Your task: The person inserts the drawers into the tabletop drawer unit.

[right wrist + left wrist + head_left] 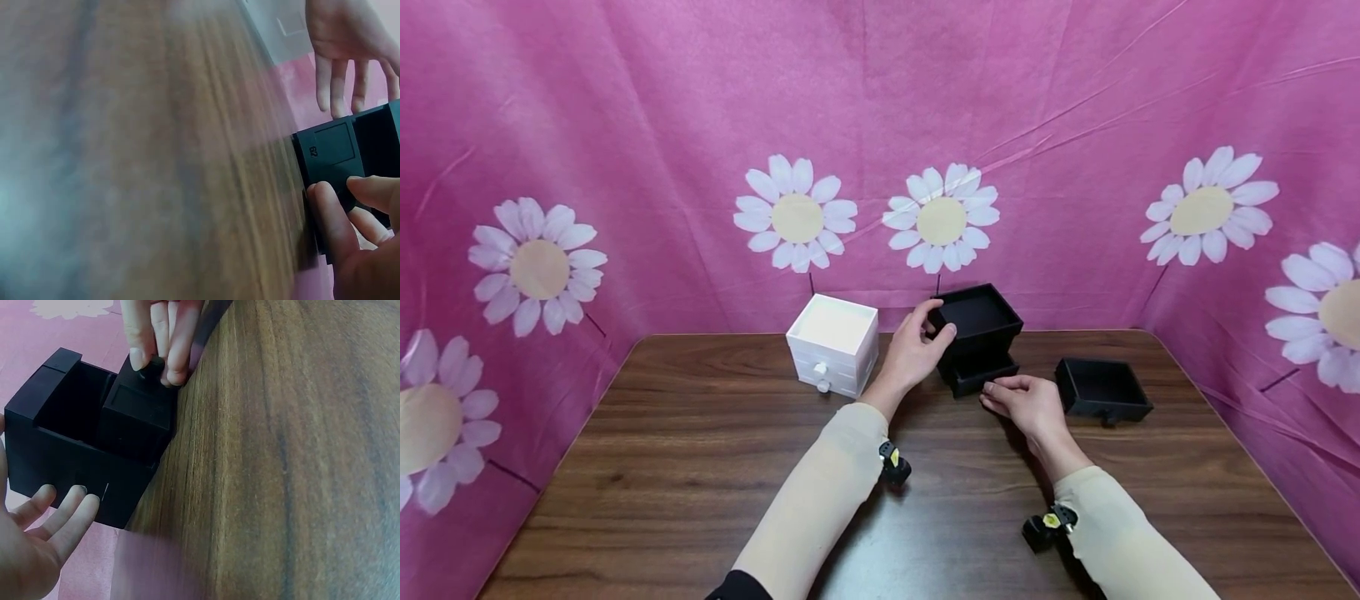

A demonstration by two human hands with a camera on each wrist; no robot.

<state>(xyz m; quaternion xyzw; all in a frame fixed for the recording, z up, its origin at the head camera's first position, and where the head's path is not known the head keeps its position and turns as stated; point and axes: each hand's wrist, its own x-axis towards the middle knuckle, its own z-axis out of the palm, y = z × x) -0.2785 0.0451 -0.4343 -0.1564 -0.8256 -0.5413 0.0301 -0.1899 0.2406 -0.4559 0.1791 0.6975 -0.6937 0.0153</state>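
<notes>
A small black drawer cabinet with a tray-like top stands near the back edge of the table. Its lower drawer sticks partly out at the front, beneath an opening. My left hand rests against the cabinet's left side, fairly straight fingertips touching the wall and the thumb near the front upper corner. Between thumb and fingers, my right hand pinches the round black knob on the drawer front. A raised mark shows on that front in the right wrist view.
To the left stands a white drawer cabinet with small knobs, close to my left forearm. A separate black drawer with a knob lies right of my right hand. Pink flowered cloth hangs behind the wooden table.
</notes>
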